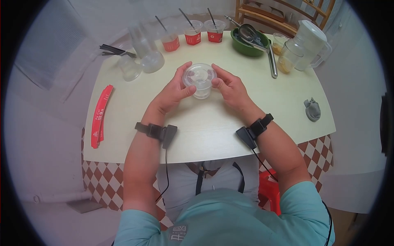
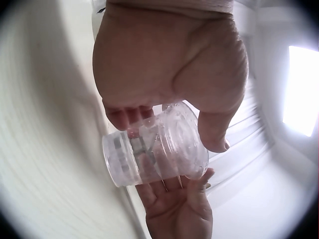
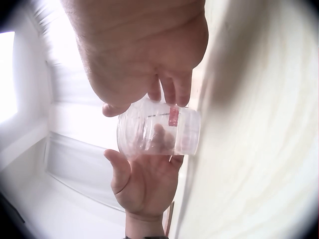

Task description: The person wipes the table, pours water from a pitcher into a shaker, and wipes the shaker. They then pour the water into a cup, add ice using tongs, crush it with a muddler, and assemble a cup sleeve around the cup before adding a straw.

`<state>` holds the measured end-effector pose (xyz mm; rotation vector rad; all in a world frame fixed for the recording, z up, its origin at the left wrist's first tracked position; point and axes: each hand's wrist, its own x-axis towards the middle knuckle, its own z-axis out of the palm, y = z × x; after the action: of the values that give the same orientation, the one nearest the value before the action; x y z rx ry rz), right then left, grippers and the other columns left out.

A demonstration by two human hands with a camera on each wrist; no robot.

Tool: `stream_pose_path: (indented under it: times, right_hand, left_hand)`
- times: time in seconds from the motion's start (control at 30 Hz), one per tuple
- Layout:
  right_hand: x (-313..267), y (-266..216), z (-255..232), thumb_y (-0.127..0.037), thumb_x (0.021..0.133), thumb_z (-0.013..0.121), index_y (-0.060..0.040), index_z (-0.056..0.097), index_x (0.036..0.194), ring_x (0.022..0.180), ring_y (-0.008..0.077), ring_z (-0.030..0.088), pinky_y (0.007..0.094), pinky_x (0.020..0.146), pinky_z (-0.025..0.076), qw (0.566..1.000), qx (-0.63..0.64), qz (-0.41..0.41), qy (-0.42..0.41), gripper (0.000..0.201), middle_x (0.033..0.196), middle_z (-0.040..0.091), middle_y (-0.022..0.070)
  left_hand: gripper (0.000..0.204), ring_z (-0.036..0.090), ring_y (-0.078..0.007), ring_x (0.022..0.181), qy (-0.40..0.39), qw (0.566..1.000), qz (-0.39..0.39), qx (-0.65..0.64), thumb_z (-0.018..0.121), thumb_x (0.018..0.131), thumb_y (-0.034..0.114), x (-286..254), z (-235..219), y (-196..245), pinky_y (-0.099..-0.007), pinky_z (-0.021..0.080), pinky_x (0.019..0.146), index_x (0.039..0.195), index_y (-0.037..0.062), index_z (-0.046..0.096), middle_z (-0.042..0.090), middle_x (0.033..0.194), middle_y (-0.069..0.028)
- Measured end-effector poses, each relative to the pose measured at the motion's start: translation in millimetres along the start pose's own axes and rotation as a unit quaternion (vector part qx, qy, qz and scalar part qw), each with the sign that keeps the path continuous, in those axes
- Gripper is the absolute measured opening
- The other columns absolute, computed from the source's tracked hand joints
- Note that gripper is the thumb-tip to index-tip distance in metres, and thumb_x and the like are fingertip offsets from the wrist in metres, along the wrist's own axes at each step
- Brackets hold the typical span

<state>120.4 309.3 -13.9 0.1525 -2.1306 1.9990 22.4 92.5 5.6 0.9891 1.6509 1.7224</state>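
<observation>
Between both hands is a clear plastic cup (image 1: 202, 93), standing upright near the middle of the table with its wide round clear top facing up. My left hand (image 1: 177, 87) holds it from the left, thumb by the top rim and fingers along the far side. From the opposite side my right hand (image 1: 233, 87) grips it the same way, its thumb at the near edge. In the left wrist view the cup (image 2: 144, 149) shows ridges near its wide end, and the hands show through its wall. The right wrist view gives the cup (image 3: 157, 132) with a small red patch seen through it.
Three cups with red sleeves and black straws, one a red-sleeved cup (image 1: 193, 38), stand at the back. Stacked clear cups (image 1: 152, 61) and flat red sleeves (image 1: 98, 117) lie left. A green basin (image 1: 246, 48), a pitcher (image 1: 310, 45) and a grey cloth (image 1: 312, 110) are right.
</observation>
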Motion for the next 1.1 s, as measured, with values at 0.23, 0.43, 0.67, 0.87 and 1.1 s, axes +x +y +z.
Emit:
stream_pose_path:
  times: [0.23, 0.43, 0.67, 0.87, 1.1]
  right_hand:
    - [-1, -3, 6, -0.031, 0.098, 0.069, 0.0000, 0.033, 0.155, 0.121, 0.0235, 0.062, 0.0344, 0.100, 0.050, 0.999, -0.024, -0.014, 0.024, 0.074, 0.144, 0.055, 0.0205]
    - [-2, -3, 6, -0.034, 0.097, 0.070, -0.0013, 0.024, 0.159, 0.125, 0.0266, 0.060, 0.0355, 0.101, 0.050, 0.994, -0.106, -0.025, -0.007, 0.084, 0.149, 0.049, 0.0218]
    - [4, 10, -1, -0.032, 0.099, 0.067, -0.0011, 0.025, 0.158, 0.128, 0.0278, 0.057, 0.0358, 0.101, 0.050, 0.999, -0.046, -0.022, -0.008, 0.079, 0.144, 0.053, 0.0200]
    - [-1, -1, 9, -0.028, 0.099, 0.067, 0.0028, 0.027, 0.157, 0.129, 0.0265, 0.057, 0.0346, 0.101, 0.049, 0.996, -0.075, -0.037, 0.020, 0.077, 0.140, 0.057, 0.0197]
    - [6, 15, 2, -0.022, 0.098, 0.069, 0.0036, 0.031, 0.155, 0.126, 0.0218, 0.058, 0.0330, 0.104, 0.047, 0.998, -0.013, -0.045, 0.028, 0.073, 0.140, 0.059, 0.0198]
  left_hand:
    - [0.099, 0.030, -0.0245, 0.147, 0.000, 1.000, -0.008, -0.006, 0.070, 0.094, 0.044, -5, 4, -1, -0.0370, 0.023, 0.121, 0.160, 0.0073, 0.006, 0.034, 0.157, -0.0146]
    - [0.102, 0.035, -0.0251, 0.145, 0.015, 0.998, 0.002, -0.066, 0.076, 0.091, 0.033, 2, -3, -11, -0.0377, 0.026, 0.120, 0.160, 0.0073, 0.005, 0.039, 0.153, -0.0144]
    - [0.110, 0.038, -0.0276, 0.143, 0.047, 0.999, 0.007, 0.002, 0.083, 0.085, 0.031, 1, 8, 1, -0.0396, 0.028, 0.119, 0.160, 0.0089, 0.005, 0.040, 0.151, -0.0166]
    - [0.108, 0.035, -0.0276, 0.146, 0.038, 0.999, -0.018, -0.012, 0.081, 0.087, 0.036, -3, 9, -1, -0.0394, 0.028, 0.119, 0.160, 0.0091, 0.007, 0.037, 0.154, -0.0169]
    - [0.095, 0.036, -0.0242, 0.144, 0.033, 0.999, 0.011, -0.042, 0.076, 0.091, 0.031, 2, 2, -10, -0.0391, 0.031, 0.118, 0.157, 0.0070, 0.012, 0.039, 0.154, -0.0134]
